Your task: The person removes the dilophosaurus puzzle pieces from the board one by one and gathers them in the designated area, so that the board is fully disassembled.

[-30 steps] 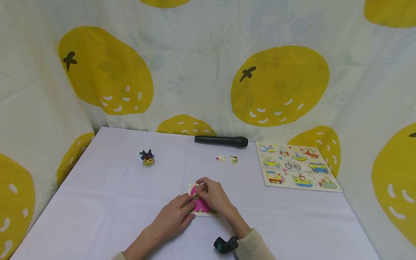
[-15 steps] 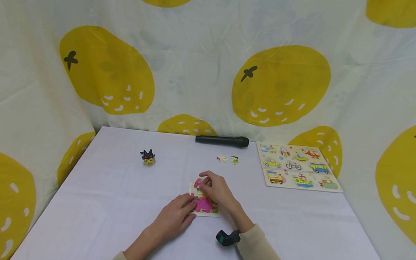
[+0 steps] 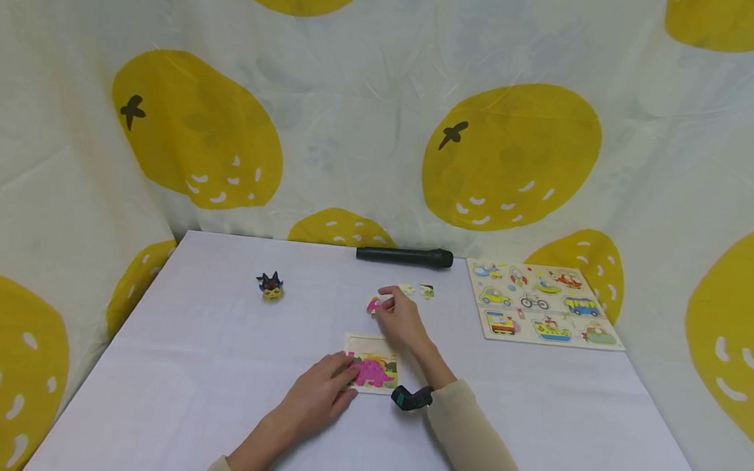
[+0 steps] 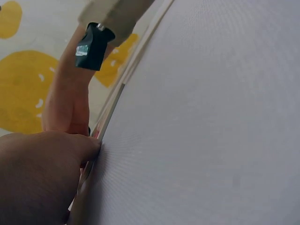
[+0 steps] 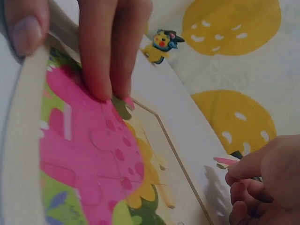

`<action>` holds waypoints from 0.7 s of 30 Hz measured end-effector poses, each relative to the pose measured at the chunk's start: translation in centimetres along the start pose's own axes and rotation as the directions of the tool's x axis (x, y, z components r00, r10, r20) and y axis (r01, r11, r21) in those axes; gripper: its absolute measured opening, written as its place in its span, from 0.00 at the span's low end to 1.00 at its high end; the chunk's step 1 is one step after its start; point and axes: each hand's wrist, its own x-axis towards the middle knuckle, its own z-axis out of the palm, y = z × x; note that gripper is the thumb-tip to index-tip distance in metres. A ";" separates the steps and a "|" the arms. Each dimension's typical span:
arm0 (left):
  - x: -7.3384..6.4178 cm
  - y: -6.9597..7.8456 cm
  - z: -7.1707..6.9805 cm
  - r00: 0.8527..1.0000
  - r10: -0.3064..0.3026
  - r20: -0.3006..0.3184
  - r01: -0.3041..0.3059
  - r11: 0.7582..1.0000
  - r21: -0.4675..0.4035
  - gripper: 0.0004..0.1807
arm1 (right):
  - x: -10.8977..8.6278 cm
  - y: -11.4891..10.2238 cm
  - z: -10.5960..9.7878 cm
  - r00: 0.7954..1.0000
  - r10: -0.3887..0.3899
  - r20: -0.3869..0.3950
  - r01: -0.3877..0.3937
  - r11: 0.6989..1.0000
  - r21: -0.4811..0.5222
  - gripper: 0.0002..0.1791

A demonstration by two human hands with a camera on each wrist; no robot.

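Observation:
A small jigsaw puzzle [image 3: 377,374] with a pink dinosaur picture lies in a pale wooden frame at the table's front. The left hand [image 3: 319,390] rests on its left side; in the right wrist view, the left fingertips [image 5: 101,89] press the pink pieces while the thumb lies along the frame's edge. Beyond the puzzle, the right hand [image 3: 404,323] pinches a pink and cream puzzle piece [image 3: 373,305] over the table. That piece shows nearly edge-on in the right wrist view. Bare wood shows in the frame's far part.
Two loose puzzle pieces [image 3: 426,291] lie just past the right hand. A black microphone [image 3: 405,257] lies along the back edge. A wooden vehicle puzzle board [image 3: 543,305] is at the back right, and a small yellow figurine [image 3: 271,286] stands at the left.
The right hand has lifted the pink piece off the puzzle's upper part and carried it away toward the back of the table. The left hand has stayed on the puzzle.

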 end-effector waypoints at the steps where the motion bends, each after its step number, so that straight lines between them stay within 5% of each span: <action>1: 0.0 0.0 0.0 1.000 0.000 -0.001 0.000 1.000 -0.001 0.22 | 0.3 0.2 0.0 1.000 0.000 -0.012 0.000 1.000 -0.003 0.20; 21: 0.0 -0.2 0.2 0.999 0.023 -0.049 -0.024 0.999 -0.026 0.21 | 3.5 1.2 0.0 0.988 0.007 -0.154 -0.023 0.995 -0.099 0.18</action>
